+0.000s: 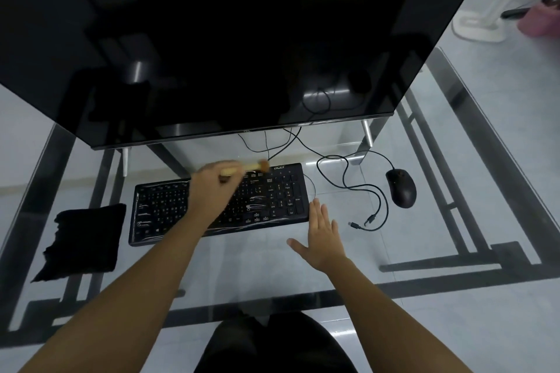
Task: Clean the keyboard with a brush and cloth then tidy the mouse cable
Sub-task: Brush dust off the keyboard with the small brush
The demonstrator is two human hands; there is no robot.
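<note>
A black keyboard (272, 197) lies on the glass desk (242, 266) below the monitor. My left hand (213, 188) hovers over the keyboard's middle, shut on a small wooden brush (254, 166) whose bristles reach the keyboard's far edge. My right hand (322, 233) rests flat with fingers apart on the glass at the keyboard's right front corner. A black cloth (85, 239) lies left of the keyboard. The black mouse (400, 188) sits to the right, its cable (363, 191) looping loosely on the glass with the plug end free.
A large dark monitor (212, 39) overhangs the back of the desk on thin legs. Other cables (272, 142) run under it. On the floor beyond the right side stand a white fan base (478, 27) and a pink bin (542, 21).
</note>
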